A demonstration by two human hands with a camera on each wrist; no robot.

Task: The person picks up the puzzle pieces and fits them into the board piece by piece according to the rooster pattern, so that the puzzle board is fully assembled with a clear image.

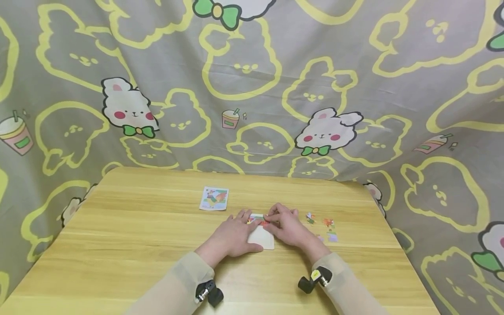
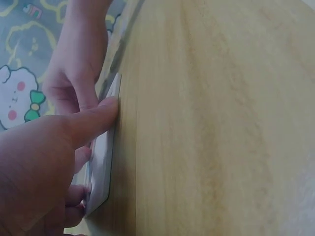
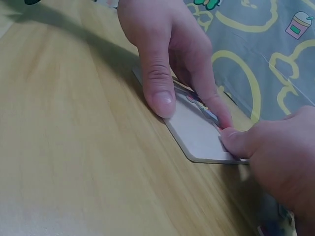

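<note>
Tray (image 1: 261, 240) first, as my landmark: one shallow white tray, flat on the worktop (image 1: 138, 245), and the only container I can see. Its far part holds coloured puzzle pieces (image 1: 264, 223), with red, yellow and green showing; fingers cover too much for me to count them. The near part shows bare white floor.

Both hands are at the tray. On its left side I see the left hand (image 1: 235, 235) gripping it, thumb pressed on the near edge, fingers reaching over the left side and onto the pieces. At its far right corner, the right hand (image 1: 289, 226) has its fingers bent in and its thumb against the coloured row; I can't tell whether that grip pinches a piece, because the fingertips hide the spot. In the right wrist view the right thumb meets a left fingertip there.

Right of the tray, past the right hand, lie loose pieces (image 1: 332, 238): I make out at least four patches, some touching, one partly behind the wrist, so no exact count. Beyond the tray to its left lies one picture card (image 1: 214, 198) showing a rooster. Nearer me than the tray, two sleeves (image 1: 173, 284) each carry one black wrist camera (image 1: 214, 295).
</note>
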